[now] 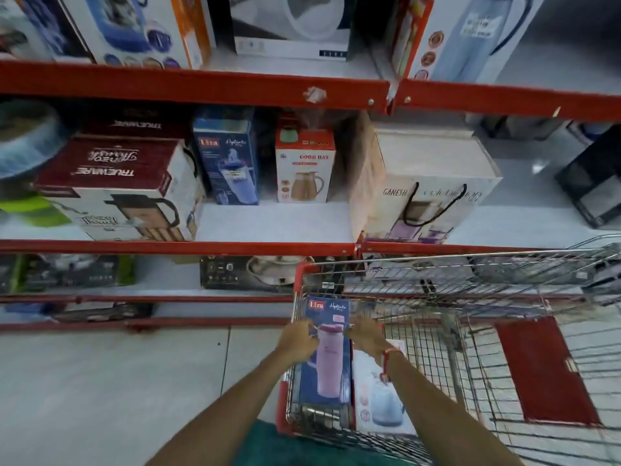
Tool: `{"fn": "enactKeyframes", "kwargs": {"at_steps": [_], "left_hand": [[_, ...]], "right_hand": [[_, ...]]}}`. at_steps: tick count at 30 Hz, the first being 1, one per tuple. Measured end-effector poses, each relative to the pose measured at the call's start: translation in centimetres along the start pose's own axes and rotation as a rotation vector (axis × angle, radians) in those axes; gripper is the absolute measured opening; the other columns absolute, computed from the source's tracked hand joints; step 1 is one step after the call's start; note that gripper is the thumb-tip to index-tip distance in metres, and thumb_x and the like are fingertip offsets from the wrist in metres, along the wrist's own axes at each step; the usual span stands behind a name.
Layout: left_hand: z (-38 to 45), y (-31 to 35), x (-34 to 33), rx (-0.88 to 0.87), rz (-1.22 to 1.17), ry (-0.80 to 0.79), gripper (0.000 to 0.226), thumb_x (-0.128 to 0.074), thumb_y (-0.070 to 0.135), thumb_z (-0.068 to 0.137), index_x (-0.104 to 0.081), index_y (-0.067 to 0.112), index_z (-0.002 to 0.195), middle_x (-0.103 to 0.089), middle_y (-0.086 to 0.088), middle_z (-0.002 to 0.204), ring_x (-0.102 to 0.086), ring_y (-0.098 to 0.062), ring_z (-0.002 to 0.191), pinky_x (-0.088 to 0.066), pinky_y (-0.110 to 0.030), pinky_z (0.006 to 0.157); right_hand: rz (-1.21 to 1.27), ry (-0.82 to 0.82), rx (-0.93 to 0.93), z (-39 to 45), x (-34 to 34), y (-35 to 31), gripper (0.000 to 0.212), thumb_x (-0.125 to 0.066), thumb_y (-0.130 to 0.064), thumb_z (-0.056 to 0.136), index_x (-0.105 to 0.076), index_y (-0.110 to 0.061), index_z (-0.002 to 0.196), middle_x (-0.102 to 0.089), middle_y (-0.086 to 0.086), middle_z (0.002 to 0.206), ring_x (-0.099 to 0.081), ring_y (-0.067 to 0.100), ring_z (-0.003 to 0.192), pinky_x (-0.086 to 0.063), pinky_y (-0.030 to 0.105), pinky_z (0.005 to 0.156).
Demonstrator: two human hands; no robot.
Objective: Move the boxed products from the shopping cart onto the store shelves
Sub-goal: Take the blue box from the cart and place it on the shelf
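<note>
Inside the near corner of the shopping cart [470,284], a tall blue bottle box [324,351] stands on end against the wire wall, with the left hand [297,341] closed on its left edge and the right hand [364,334] closed on its right edge, so both hold it between them near its upper half. Its printed card looks stiff yet crushable at the corners, and probably light for its size; gripping the two long sides, as now, should keep it from slipping, though the glossy faces may be slick. Just beside it on the right lies a white box [379,398] showing a pale blue jug. Beyond the cart, the middle shelf [268,223] has bare white space in front of a matching blue box [230,159] and a white flask box [304,166], a likely spot. Red rails edge each shelf, and pale floor tiles [100,381] lie below.
</note>
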State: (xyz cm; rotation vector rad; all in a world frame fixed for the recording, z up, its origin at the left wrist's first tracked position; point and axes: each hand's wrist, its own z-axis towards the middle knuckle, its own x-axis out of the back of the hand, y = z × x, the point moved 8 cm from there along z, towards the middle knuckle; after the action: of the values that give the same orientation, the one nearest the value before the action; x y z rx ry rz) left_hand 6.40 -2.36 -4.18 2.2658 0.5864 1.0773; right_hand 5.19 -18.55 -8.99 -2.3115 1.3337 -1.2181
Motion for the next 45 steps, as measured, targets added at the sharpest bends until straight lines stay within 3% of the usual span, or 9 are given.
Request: {"fn": "enactKeyframes", "kwargs": {"at_steps": [5, 7, 11, 15, 21, 27, 34, 39, 45], "left_hand": [[0.1, -3.3, -2.6, 0.194, 0.120, -0.074, 0.018, -0.049, 0.013, 0.090, -0.058, 0.002, 0.101, -0.065, -0.016, 0.103, -0.062, -0.031, 0.095, -0.051, -0.035, 0.080], [0.5, -4.5, -4.0, 0.226, 0.170, -0.104, 0.028, -0.048, 0.008, 0.088, -0.054, 0.001, 0.114, -0.064, -0.018, 0.116, -0.062, -0.033, 0.105, -0.052, -0.039, 0.087], [0.5, -5.9, -6.1, 0.344, 0.127, -0.173, 0.039, -0.047, 0.005, 0.091, -0.041, 0.000, 0.130, -0.058, -0.018, 0.127, -0.057, -0.030, 0.116, -0.049, -0.034, 0.092], [1.1, -5.7, -5.4, 0.407, 0.074, -0.144, 0.028, -0.046, 0.007, 0.091, -0.051, 0.001, 0.118, -0.059, -0.017, 0.124, -0.058, -0.030, 0.112, -0.050, -0.036, 0.091], [-2.2, -2.3, -2.0, 0.191, -0.122, 0.013, 0.019, -0.052, 0.009, 0.089, -0.061, 0.004, 0.105, -0.070, -0.013, 0.108, -0.068, -0.030, 0.092, -0.059, -0.041, 0.078], [-6.0, 1.0, 2.1, 0.071, -0.361, 0.133, 0.017, -0.065, 0.008, 0.082, -0.064, 0.011, 0.099, -0.075, -0.011, 0.099, -0.072, -0.025, 0.087, -0.061, -0.047, 0.072], [-7.2, 1.8, 6.8, 0.040, -0.356, 0.240, 0.028, -0.072, 0.005, 0.078, -0.066, 0.008, 0.105, -0.073, -0.006, 0.105, -0.071, -0.022, 0.089, -0.061, -0.045, 0.077], [-6.7, 1.3, 12.0, 0.013, -0.249, 0.420, 0.027, -0.074, 0.006, 0.074, -0.063, 0.008, 0.098, -0.071, 0.000, 0.096, -0.066, -0.010, 0.084, -0.047, -0.005, 0.062], [-5.2, 0.9, 20.6, 0.037, -0.083, 0.649, 0.028, -0.071, 0.016, 0.079, -0.055, 0.008, 0.102, -0.070, -0.006, 0.090, -0.062, -0.017, 0.075, -0.042, -0.014, 0.065]], "right_hand": [[0.020, -0.074, -0.094, 2.3, -1.9, 2.4, 0.012, -0.058, -0.013, 0.086, -0.061, -0.004, 0.094, -0.062, 0.006, 0.081, -0.053, 0.012, 0.064, -0.042, 0.023, 0.052], [-0.029, -0.105, -0.117, 2.7, -2.5, 2.7, 0.021, -0.057, -0.020, 0.082, -0.059, -0.002, 0.094, -0.066, 0.021, 0.107, -0.060, 0.028, 0.096, -0.053, 0.040, 0.082], [-0.176, -0.209, -0.157, 2.4, -3.5, 3.2, 0.066, -0.057, -0.024, 0.084, -0.030, -0.011, 0.143, -0.011, 0.016, 0.159, -0.010, 0.037, 0.146, -0.014, 0.055, 0.118], [-0.051, -0.233, -0.069, 2.2, -2.9, 2.0, 0.066, -0.060, -0.028, 0.085, -0.032, -0.021, 0.145, -0.036, 0.011, 0.151, -0.040, 0.034, 0.133, -0.036, 0.050, 0.110], [0.352, -0.137, 0.096, -3.5, 3.6, -1.7, 0.051, -0.055, -0.004, 0.092, -0.046, -0.039, 0.128, -0.062, -0.021, 0.109, -0.062, 0.001, 0.089, -0.050, 0.011, 0.057], [0.407, -0.033, 0.206, -7.9, 7.4, -4.2, 0.065, -0.067, -0.002, 0.083, -0.045, -0.029, 0.138, -0.068, -0.008, 0.106, -0.064, 0.005, 0.099, -0.055, 0.044, 0.093], [0.456, 0.076, 0.290, -9.5, 8.2, -7.9, 0.070, -0.073, 0.002, 0.077, -0.048, -0.026, 0.136, -0.062, -0.009, 0.122, -0.061, 0.012, 0.111, -0.059, 0.029, 0.080], [0.353, 0.170, 0.477, -9.4, 8.0, -13.3, 0.069, -0.081, -0.004, 0.067, -0.056, -0.028, 0.127, -0.060, -0.003, 0.128, -0.060, 0.008, 0.110, -0.056, 0.026, 0.087], [0.275, 0.384, 0.701, -8.9, 7.4, -22.4, 0.047, -0.082, -0.004, 0.068, -0.061, -0.018, 0.107, -0.062, -0.010, 0.107, -0.059, -0.006, 0.095, -0.048, 0.002, 0.078]]}}
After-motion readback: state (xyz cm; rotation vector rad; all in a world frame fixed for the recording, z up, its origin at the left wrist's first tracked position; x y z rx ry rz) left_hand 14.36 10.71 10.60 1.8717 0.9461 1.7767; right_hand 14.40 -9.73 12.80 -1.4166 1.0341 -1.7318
